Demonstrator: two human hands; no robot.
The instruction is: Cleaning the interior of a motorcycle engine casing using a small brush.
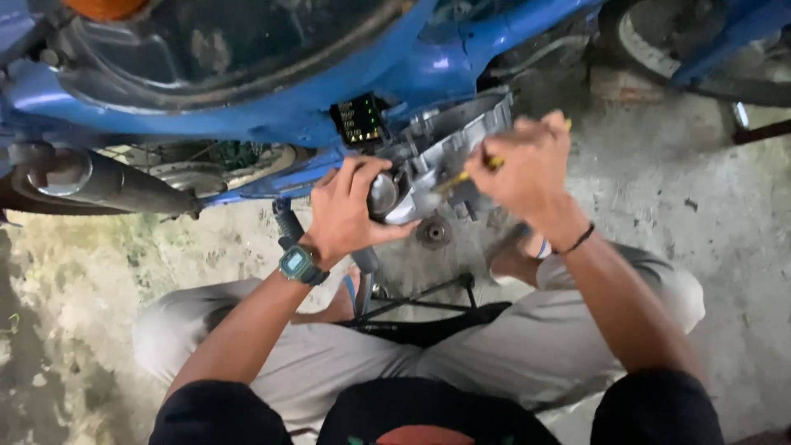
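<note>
Exhaust pipe, chrome and grey, lies at 9 o'clock under the blue body panel. A second blue vehicle's tyre sits at 1 o'clock. Stained concrete floor lies below, mossy green at 8 o'clock.

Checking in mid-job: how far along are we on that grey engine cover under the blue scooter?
Done: the grey metal engine cover already sits against the blue scooter body. In hand: the left hand steadies a round shiny metal part on the cover, while the right hand works a yellow-handled tool at it. Left: whether its fasteners are tight or loose cannot be told, so the cover work is unfinished.
</note>
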